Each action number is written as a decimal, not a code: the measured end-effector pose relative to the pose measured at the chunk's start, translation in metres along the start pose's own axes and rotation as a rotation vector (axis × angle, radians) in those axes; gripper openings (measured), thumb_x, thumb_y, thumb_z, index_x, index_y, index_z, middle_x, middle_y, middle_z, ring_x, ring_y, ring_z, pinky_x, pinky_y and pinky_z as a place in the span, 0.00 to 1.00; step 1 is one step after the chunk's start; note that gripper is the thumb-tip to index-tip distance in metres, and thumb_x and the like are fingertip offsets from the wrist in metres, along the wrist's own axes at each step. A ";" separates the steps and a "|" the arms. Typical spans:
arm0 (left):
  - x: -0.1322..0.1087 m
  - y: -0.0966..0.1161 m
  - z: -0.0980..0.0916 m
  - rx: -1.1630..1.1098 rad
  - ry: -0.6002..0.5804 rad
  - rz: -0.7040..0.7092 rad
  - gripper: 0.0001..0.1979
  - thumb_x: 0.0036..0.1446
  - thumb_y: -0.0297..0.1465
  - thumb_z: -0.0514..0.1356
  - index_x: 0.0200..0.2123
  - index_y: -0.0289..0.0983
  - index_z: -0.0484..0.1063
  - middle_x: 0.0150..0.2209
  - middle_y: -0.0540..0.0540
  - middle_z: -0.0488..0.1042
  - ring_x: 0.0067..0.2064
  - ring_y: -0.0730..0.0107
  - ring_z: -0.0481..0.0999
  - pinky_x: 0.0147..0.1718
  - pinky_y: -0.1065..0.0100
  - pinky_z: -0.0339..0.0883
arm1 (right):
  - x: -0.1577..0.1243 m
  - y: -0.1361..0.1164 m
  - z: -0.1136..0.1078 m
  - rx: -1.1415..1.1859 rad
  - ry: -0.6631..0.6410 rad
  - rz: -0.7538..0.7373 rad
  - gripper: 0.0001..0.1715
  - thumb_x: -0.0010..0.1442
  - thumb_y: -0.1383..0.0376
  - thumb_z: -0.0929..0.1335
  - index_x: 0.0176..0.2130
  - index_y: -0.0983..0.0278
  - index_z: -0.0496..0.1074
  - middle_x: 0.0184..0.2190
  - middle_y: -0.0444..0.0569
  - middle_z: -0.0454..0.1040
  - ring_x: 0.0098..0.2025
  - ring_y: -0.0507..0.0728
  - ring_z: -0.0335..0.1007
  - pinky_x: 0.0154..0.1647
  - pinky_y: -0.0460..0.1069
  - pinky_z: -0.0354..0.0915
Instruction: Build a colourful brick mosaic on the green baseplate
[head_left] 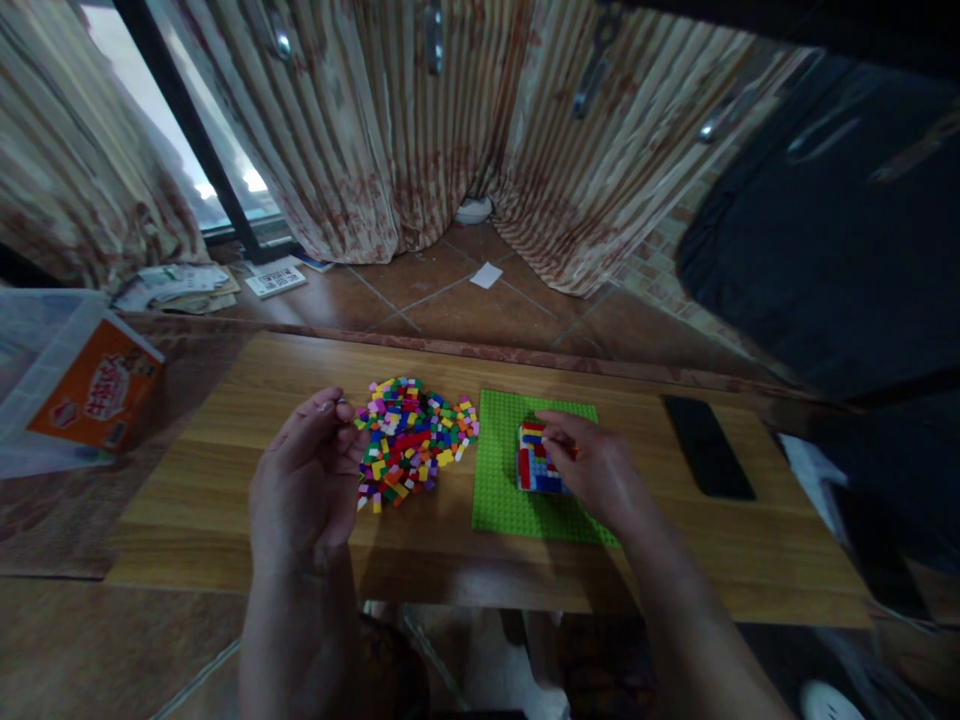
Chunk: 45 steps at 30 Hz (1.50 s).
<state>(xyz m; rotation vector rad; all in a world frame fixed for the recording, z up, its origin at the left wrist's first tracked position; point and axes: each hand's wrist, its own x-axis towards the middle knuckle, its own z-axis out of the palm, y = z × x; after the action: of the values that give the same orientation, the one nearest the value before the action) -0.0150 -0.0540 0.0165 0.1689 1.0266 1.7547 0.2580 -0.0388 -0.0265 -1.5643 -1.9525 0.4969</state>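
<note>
At the far left of the wooden counter [225, 500], an orange box [97, 388] sits inside a clear tub. Your left hand [307, 475] hovers just left of a loose pile of bricks [412, 440], fingers curled in, with thumb and forefinger pinched together on a small piece [341, 402] too tiny to make out. The many-coloured pile lies flat near the middle of the counter. Just to its right lies a green baseplate [499, 490], studs up, its edges roughly square with the counter's edge. On it stands a low block of bricks [534, 465], about as wide as it is deep, its red, blue and yellow rows running left to right. Your right hand [596, 475] lies over the block's right side, fingers close together and bent down onto its top; you cannot tell whether they hold a brick. A dark phone [709, 445] lies further right, its long axis pointing away from you.
</note>
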 end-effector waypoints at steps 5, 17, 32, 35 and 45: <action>0.000 0.000 0.001 -0.014 0.005 0.003 0.05 0.47 0.19 0.61 0.30 0.29 0.75 0.23 0.49 0.71 0.22 0.82 0.67 0.21 0.82 0.65 | 0.002 0.000 0.001 -0.026 0.014 0.002 0.19 0.55 0.70 0.64 0.46 0.61 0.75 0.34 0.50 0.79 0.37 0.58 0.75 0.41 0.55 0.71; -0.001 0.000 0.002 0.009 0.014 -0.003 0.05 0.46 0.20 0.61 0.30 0.30 0.74 0.23 0.50 0.70 0.22 0.82 0.65 0.23 0.80 0.67 | 0.000 0.003 0.007 -0.032 0.035 0.010 0.23 0.54 0.71 0.65 0.49 0.62 0.74 0.35 0.51 0.78 0.36 0.58 0.74 0.42 0.56 0.71; 0.003 -0.003 0.000 0.023 -0.007 0.031 0.04 0.49 0.21 0.60 0.28 0.32 0.75 0.23 0.50 0.70 0.22 0.84 0.66 0.21 0.83 0.64 | 0.003 0.007 -0.005 -0.091 0.046 0.108 0.16 0.57 0.63 0.67 0.45 0.63 0.75 0.44 0.54 0.77 0.47 0.61 0.73 0.50 0.58 0.67; 0.003 -0.003 -0.001 0.036 0.002 0.030 0.04 0.48 0.21 0.60 0.28 0.32 0.75 0.23 0.51 0.70 0.22 0.83 0.66 0.22 0.83 0.65 | 0.005 0.009 0.000 -0.094 0.031 0.152 0.15 0.57 0.64 0.67 0.45 0.63 0.75 0.44 0.53 0.77 0.46 0.61 0.73 0.49 0.58 0.67; 0.004 -0.004 -0.003 0.034 -0.008 0.041 0.04 0.46 0.22 0.61 0.28 0.31 0.76 0.24 0.50 0.70 0.23 0.84 0.66 0.23 0.83 0.66 | 0.007 0.010 0.001 -0.031 0.029 0.214 0.10 0.55 0.64 0.68 0.37 0.62 0.78 0.39 0.51 0.78 0.40 0.59 0.74 0.46 0.56 0.68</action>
<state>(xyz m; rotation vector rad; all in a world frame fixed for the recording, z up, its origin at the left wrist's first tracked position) -0.0158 -0.0519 0.0107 0.2192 1.0541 1.7728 0.2634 -0.0293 -0.0320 -1.8014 -1.7881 0.5287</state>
